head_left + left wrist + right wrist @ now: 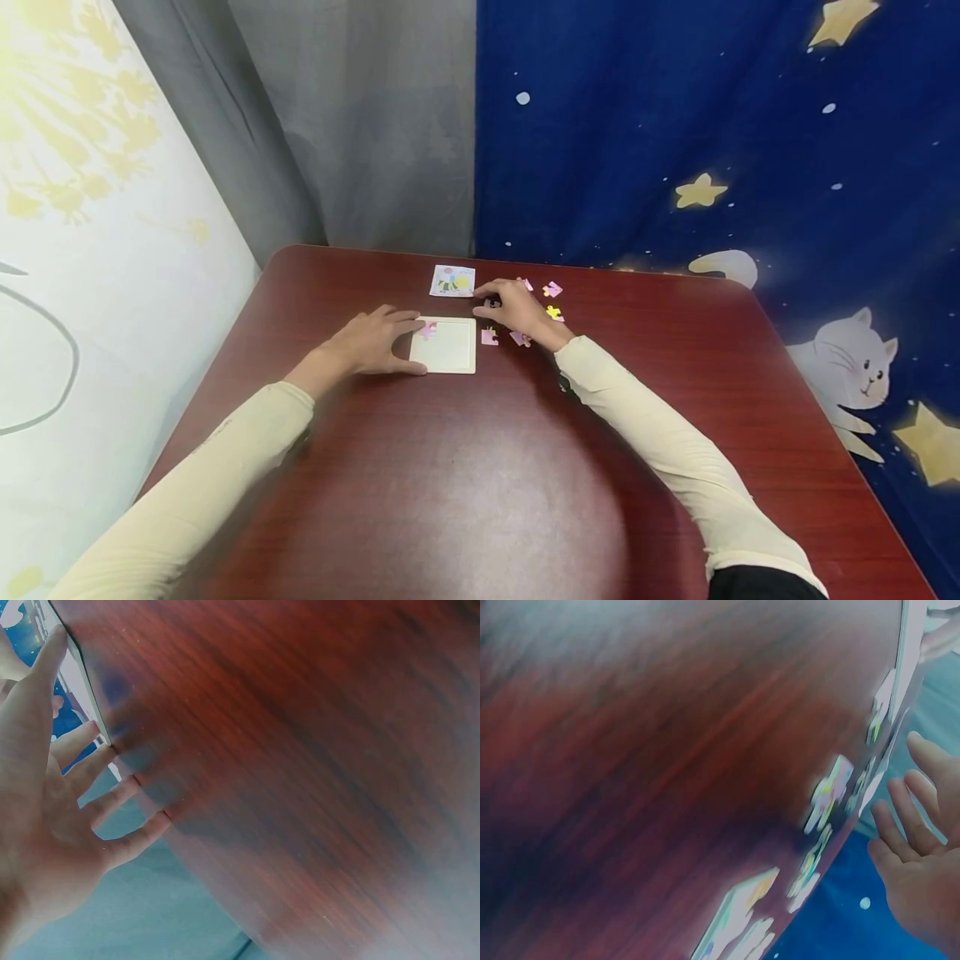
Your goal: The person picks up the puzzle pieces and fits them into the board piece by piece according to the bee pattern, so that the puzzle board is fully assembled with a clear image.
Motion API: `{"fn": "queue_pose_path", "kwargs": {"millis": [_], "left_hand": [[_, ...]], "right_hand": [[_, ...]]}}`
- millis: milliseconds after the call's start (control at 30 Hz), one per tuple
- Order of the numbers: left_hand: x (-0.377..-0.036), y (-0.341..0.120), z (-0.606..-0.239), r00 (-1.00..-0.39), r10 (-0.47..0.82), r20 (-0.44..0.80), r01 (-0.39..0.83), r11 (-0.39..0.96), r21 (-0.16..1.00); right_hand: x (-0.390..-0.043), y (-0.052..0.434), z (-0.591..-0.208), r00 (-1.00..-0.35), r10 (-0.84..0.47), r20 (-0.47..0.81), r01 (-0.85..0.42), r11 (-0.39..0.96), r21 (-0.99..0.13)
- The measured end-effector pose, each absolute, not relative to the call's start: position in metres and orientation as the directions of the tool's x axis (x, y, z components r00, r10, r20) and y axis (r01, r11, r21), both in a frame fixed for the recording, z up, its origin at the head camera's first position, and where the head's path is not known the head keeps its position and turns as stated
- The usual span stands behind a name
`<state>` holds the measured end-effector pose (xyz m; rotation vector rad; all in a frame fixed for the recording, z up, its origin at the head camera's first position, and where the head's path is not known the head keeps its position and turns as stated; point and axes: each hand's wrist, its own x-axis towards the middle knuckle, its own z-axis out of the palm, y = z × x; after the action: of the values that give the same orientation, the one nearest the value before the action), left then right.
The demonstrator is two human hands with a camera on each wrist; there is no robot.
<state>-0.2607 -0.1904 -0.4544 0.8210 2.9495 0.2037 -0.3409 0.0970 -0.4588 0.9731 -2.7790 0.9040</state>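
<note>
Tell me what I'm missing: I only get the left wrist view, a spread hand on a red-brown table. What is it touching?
Observer: The left hand rests on a white puzzle tray, seen from the head view.
Operator: Any pieces in it?
Observer: One pink piece, in the tray's far left corner.
Operator: And the other hand?
Observer: The right hand lies among loose pieces just right of the tray.

Loose pieces (553, 312) right of tray (450, 354)
</note>
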Motion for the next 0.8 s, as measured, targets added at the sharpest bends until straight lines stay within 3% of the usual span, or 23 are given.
{"fn": "queue_pose_path", "kwargs": {"millis": [533, 800], "left_hand": [[-0.263, -0.194, -0.459, -0.850, 0.527, -0.019, 0.518, 0.842, 0.151], [-0.265, -0.193, -0.461, -0.845, 0.535, -0.014, 0.528, 0.838, 0.139]], "right_hand": [[-0.365, 0.137, -0.453, -0.886, -0.412, 0.211, -0.458, 0.714, -0.529], [-0.374, 0.155, -0.454, -0.928, -0.327, 0.179, -0.372, 0.791, -0.486]]}}
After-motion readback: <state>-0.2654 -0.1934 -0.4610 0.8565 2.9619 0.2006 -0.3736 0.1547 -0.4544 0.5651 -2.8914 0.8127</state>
